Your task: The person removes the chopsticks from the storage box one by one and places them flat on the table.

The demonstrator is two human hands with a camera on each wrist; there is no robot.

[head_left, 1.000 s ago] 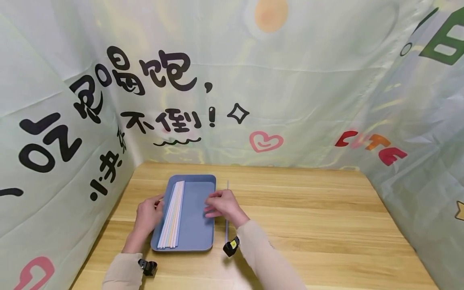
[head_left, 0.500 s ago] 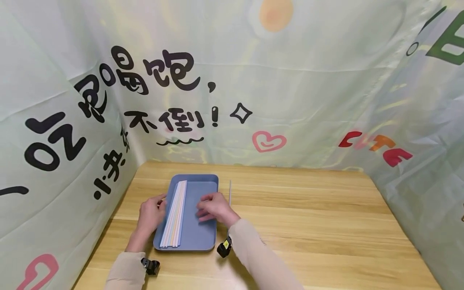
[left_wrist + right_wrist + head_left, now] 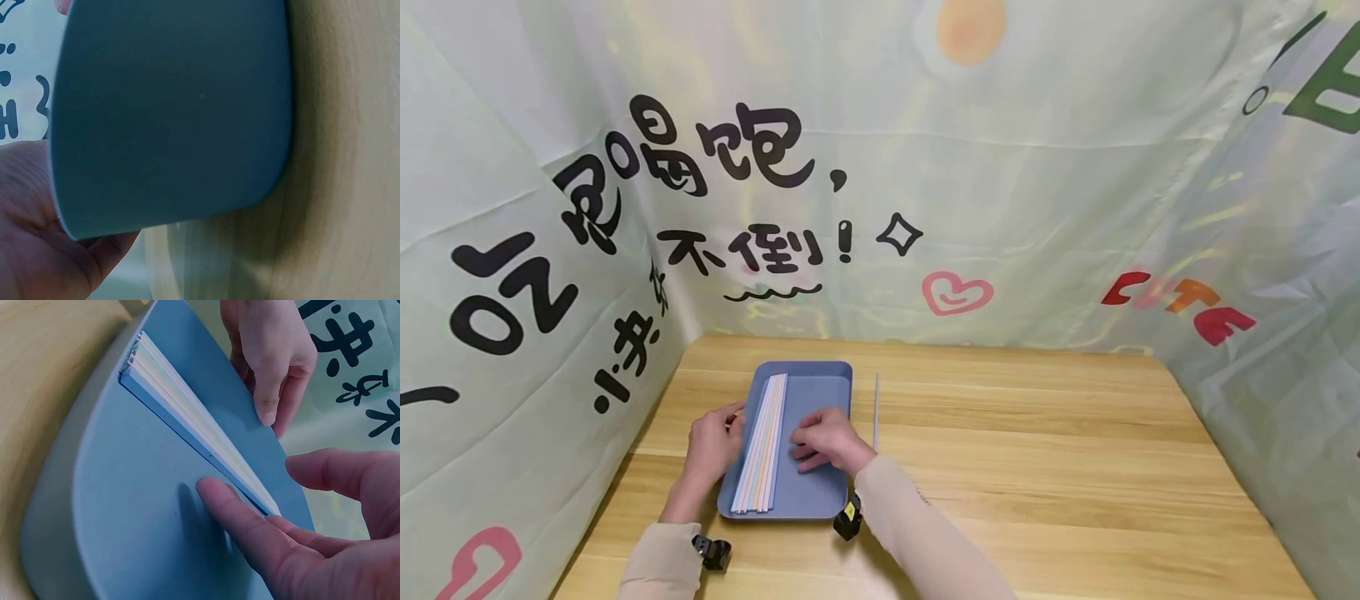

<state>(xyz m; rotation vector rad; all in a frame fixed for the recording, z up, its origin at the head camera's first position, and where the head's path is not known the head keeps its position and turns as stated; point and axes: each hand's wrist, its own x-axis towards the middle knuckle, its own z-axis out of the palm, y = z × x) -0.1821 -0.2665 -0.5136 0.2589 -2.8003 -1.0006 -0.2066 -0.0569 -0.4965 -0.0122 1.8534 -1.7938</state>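
A bundle of thin pastel straws [image 3: 762,446] lies lengthwise along the left side of the blue tray [image 3: 808,496]. My left hand [image 3: 713,442] holds the tray's left rim, thumb on the rim and the other fingers partly hidden; in the left wrist view that hand [image 3: 37,231] is at the corner of the tray wall [image 3: 175,119]. Over the tray's middle, right of the bundle, is my right hand [image 3: 831,442], fingers parted and nothing between them. In the right wrist view its fingertips are close to the straws [image 3: 194,415].
A single straw [image 3: 877,404] lies on the wooden table [image 3: 1037,467], just right of the tray and partly covered by my right arm. Printed cloth walls [image 3: 1037,208] enclose the table at the back and both sides. Each wrist wears a small black camera [image 3: 711,552].
My right hand has moved left, from the tray's right rim to over its middle. The left hand stays at the left rim, and the straws lie as before. The head view shifted slightly.
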